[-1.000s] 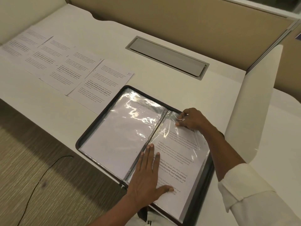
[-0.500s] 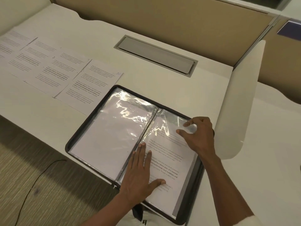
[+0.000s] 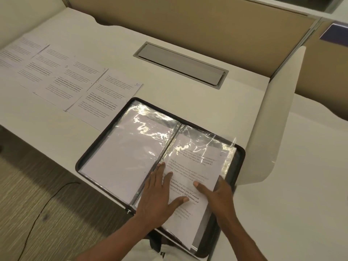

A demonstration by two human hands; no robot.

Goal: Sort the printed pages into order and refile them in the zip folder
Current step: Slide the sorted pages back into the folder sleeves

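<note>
Head view: open zip folder (image 3: 241,154).
Left hand (image 3: 158,194) flat on the sleeved page (image 3: 194,166) by the spine (image 3: 170,144); right hand (image 3: 220,194) pinches its outer edge.

Desk: white top (image 3: 116,42) with a wavy rear edge.
Cable hatch: grey rectangular flap (image 3: 180,65) recessed in the desk, near the back.
Rear wall: tan fabric partition (image 3: 188,19), metal-framed at its right end.
Side divider: white panel (image 3: 278,113) with rounded corners, standing upright at the desk's right.
Neighbouring desk: white surface (image 3: 312,176) beyond the divider.
Floor: streaked grey-beige carpet (image 3: 28,185), crossed by a thin black cable (image 3: 38,216).
</note>
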